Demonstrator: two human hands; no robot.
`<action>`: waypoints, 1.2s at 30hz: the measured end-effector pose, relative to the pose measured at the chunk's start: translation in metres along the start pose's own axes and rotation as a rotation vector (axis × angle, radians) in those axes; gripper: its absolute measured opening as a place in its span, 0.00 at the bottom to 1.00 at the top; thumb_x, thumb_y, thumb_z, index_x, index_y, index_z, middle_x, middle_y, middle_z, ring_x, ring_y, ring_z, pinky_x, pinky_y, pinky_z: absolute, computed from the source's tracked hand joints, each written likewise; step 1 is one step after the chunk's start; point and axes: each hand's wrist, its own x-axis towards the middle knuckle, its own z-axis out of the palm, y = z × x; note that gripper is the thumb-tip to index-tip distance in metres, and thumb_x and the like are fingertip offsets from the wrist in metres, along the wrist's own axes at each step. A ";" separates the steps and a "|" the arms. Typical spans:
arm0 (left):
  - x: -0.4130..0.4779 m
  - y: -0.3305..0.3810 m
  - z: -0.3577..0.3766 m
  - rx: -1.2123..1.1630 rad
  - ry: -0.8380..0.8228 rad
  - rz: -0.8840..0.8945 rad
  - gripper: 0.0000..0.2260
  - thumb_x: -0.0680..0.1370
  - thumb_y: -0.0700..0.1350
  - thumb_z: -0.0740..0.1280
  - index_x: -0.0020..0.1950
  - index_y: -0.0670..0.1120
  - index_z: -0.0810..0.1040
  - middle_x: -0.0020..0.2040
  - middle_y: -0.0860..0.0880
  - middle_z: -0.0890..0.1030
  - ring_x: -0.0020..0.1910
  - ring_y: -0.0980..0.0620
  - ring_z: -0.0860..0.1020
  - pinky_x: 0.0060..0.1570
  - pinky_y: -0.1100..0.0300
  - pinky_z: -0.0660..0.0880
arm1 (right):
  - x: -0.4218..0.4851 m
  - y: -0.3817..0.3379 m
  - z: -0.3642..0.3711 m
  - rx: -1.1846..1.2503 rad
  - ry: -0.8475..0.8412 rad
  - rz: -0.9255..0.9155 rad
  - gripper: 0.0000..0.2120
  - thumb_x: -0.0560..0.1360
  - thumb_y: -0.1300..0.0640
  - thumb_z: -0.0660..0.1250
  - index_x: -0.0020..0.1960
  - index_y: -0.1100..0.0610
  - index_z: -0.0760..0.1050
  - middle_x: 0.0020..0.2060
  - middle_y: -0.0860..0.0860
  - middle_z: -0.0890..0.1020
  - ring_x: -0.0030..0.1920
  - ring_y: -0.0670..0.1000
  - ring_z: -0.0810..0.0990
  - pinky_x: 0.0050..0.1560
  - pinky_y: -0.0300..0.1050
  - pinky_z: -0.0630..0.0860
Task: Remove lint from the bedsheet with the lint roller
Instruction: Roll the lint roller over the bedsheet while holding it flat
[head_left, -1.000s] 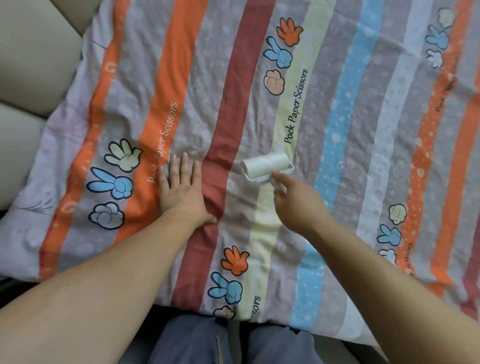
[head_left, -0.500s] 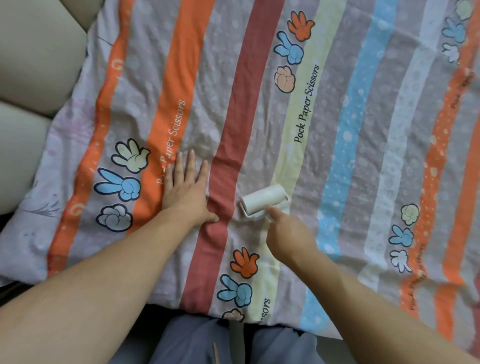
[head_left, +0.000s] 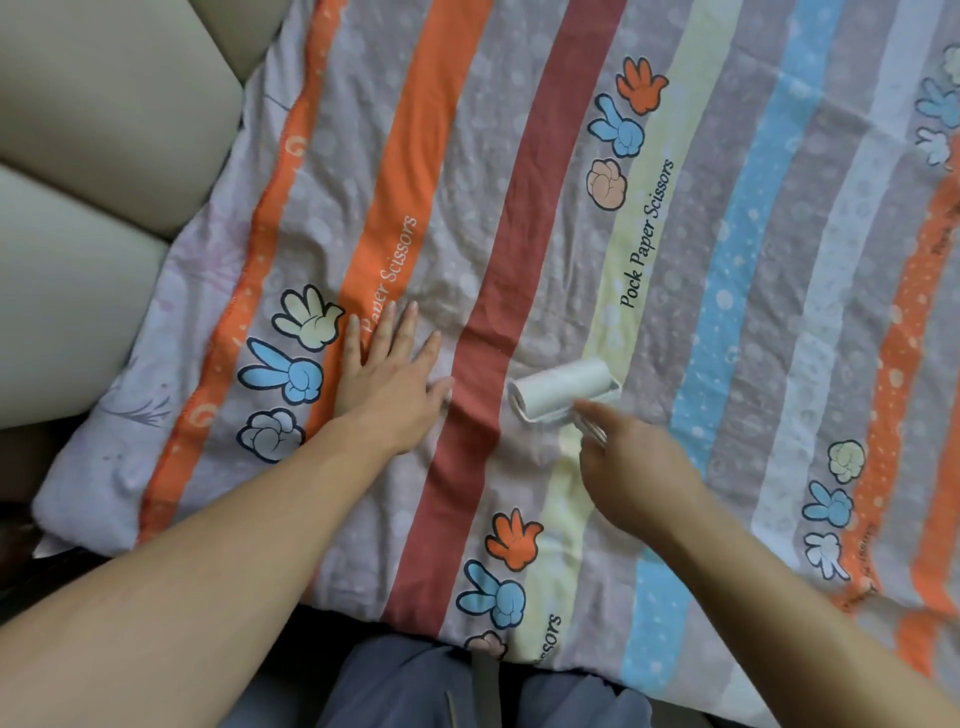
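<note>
A striped bedsheet (head_left: 519, 171) with cartoon hand prints covers most of the view. A white lint roller (head_left: 563, 387) lies with its roll on the sheet, on the pale strip between the dark red and yellow stripes. My right hand (head_left: 631, 470) grips its handle from the near side. My left hand (head_left: 387, 382) lies flat on the sheet to the left of the red stripe, fingers straight and spread, pressing the cloth down.
Beige cushions (head_left: 93, 156) border the sheet at the left. The sheet's near edge hangs over my grey-trousered knees (head_left: 415, 686) at the bottom. The cloth is wrinkled around the red stripe.
The roller has come toward me along the sheet, from beside the yellow stripe's lettering to lower down. My left hand stays pressed in the same spot.
</note>
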 end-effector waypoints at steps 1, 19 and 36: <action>0.002 -0.006 0.001 0.006 0.026 -0.007 0.30 0.84 0.62 0.47 0.83 0.55 0.44 0.82 0.47 0.34 0.80 0.45 0.31 0.76 0.37 0.35 | 0.013 -0.016 -0.006 0.040 0.036 -0.041 0.23 0.79 0.57 0.58 0.73 0.45 0.66 0.59 0.56 0.80 0.56 0.59 0.78 0.50 0.49 0.75; 0.022 -0.032 0.005 -0.109 0.043 -0.134 0.38 0.81 0.63 0.55 0.83 0.51 0.39 0.82 0.45 0.34 0.80 0.44 0.32 0.77 0.40 0.36 | 0.023 -0.016 0.070 -0.040 -0.109 0.014 0.30 0.78 0.59 0.57 0.77 0.43 0.55 0.48 0.55 0.79 0.41 0.55 0.75 0.37 0.47 0.70; 0.014 -0.053 0.004 -0.191 0.142 -0.100 0.35 0.82 0.58 0.56 0.84 0.49 0.44 0.83 0.46 0.39 0.82 0.48 0.37 0.79 0.50 0.41 | 0.052 -0.084 0.005 0.051 0.105 -0.220 0.23 0.79 0.56 0.57 0.74 0.45 0.64 0.58 0.57 0.80 0.54 0.60 0.78 0.46 0.50 0.73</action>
